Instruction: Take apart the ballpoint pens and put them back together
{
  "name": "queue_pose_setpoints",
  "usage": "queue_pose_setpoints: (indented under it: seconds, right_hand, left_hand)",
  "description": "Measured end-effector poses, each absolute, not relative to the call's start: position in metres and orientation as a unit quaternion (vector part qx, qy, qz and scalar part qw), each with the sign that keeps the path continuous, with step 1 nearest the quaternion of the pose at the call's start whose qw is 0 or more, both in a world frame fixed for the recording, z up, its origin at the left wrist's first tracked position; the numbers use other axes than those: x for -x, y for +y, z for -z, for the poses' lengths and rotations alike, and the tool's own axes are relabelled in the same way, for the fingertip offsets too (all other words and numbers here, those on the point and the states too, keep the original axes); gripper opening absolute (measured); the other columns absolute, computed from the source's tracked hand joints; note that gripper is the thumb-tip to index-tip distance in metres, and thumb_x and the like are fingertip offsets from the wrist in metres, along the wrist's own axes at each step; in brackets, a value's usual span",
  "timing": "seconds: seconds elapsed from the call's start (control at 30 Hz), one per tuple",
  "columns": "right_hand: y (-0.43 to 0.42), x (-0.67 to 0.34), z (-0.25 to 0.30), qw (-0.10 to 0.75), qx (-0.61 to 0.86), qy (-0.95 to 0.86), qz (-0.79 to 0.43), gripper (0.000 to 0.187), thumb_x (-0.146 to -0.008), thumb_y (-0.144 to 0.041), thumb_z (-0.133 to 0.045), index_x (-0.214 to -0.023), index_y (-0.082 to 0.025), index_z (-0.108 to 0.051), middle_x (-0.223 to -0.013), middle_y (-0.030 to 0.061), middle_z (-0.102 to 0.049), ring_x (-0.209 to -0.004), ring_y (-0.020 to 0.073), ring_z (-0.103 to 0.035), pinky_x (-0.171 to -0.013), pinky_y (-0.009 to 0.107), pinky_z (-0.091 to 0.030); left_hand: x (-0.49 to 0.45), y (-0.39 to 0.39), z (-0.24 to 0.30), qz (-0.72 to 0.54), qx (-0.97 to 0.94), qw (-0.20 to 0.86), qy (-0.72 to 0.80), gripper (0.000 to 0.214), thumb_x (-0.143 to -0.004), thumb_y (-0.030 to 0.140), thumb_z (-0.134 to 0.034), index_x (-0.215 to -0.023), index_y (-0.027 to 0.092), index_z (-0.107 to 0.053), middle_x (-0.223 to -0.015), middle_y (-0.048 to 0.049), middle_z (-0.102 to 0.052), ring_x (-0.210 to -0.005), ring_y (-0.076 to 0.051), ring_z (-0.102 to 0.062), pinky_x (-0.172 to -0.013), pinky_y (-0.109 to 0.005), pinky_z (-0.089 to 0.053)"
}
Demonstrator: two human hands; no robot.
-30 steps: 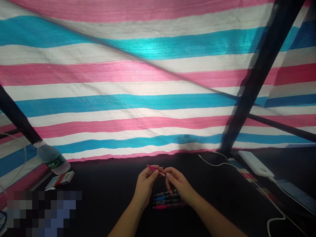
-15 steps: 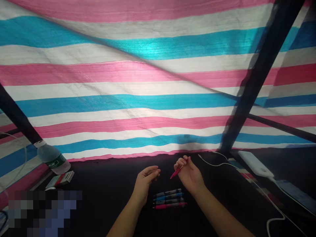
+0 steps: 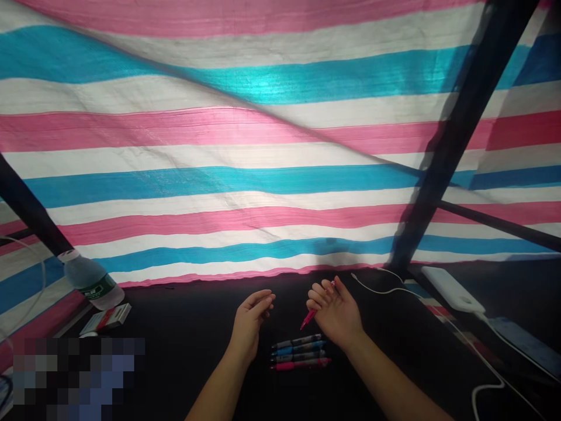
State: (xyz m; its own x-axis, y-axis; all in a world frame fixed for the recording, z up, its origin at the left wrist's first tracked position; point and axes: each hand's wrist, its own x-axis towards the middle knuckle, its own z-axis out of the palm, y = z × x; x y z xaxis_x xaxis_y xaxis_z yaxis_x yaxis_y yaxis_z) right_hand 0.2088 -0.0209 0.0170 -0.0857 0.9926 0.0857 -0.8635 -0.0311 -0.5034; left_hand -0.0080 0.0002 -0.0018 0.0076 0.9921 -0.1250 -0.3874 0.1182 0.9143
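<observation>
My right hand (image 3: 336,313) is palm up with its fingers curled round a pink pen (image 3: 308,318). The pen's tip end sticks out below the fingers, pointing down and left, while the fingers hide its middle. My left hand (image 3: 252,318) hovers to the left, its thumb close against the fingers and nothing visible in them. Between the forearms, several pens lie side by side on the black tabletop: a dark pen (image 3: 296,341), a blue pen (image 3: 298,352), another dark pen (image 3: 298,357) and a second pink pen (image 3: 300,365) nearest me.
At the left stand a water bottle (image 3: 94,283) and a small box (image 3: 107,317). A white power bank (image 3: 452,290), a white cable (image 3: 385,291) and a phone-like slab (image 3: 523,342) lie at the right. Behind the table hangs a striped tarp (image 3: 228,178), with a dark post (image 3: 438,169) before it.
My left hand has moved slightly left, away from the right hand. The right hand has turned a little, and the pen in it points more steeply down. The lying pens stay put.
</observation>
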Motion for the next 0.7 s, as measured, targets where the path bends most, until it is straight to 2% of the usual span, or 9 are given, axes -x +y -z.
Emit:
queue_pose_setpoints:
  seconds: [0.37, 0.57, 0.7]
  right_hand:
    - [-0.0207, -0.2128, -0.0179, 0.716, 0.142, -0.181, -0.659, 0.039, -0.095, -0.038, -0.055, -0.063, -0.025, -0.037, -0.062, -0.0049, -0.028, -0.053, 0.016, -0.031, -0.053, 0.033, -0.037]
    - [-0.0216, -0.2118, -0.0173, 0.691, 0.043, -0.119, -0.712, 0.038, -0.094, -0.033, -0.062, -0.066, -0.023, -0.039, -0.062, -0.0058, -0.035, -0.054, 0.0124, -0.037, -0.055, 0.029, -0.041]
    - [-0.0223, -0.2109, -0.0185, 0.679, 0.013, -0.105, -0.726, 0.039, -0.091, -0.028, -0.065, -0.065, -0.022, -0.036, -0.06, -0.0065, -0.034, -0.053, 0.0109, -0.038, -0.055, 0.027, -0.041]
  left_hand:
    - [0.0074, -0.0012, 0.002, -0.556, -0.353, 0.623, 0.422, 0.037, -0.065, 0.029, -0.09, -0.098, 0.015, -0.08, -0.1, -0.0119, -0.079, -0.076, -0.015, -0.066, -0.066, -0.024, -0.046]
    - [0.006, -0.002, 0.0007, -0.543, -0.344, 0.632, 0.434, 0.04, -0.062, 0.03, -0.092, -0.097, 0.015, -0.079, -0.099, -0.011, -0.079, -0.077, -0.015, -0.066, -0.067, -0.023, -0.047]
    - [0.0052, -0.0018, -0.0001, -0.544, -0.344, 0.631, 0.433, 0.041, -0.061, 0.031, -0.093, -0.097, 0.015, -0.079, -0.098, -0.0114, -0.078, -0.076, -0.015, -0.065, -0.066, -0.023, -0.046]
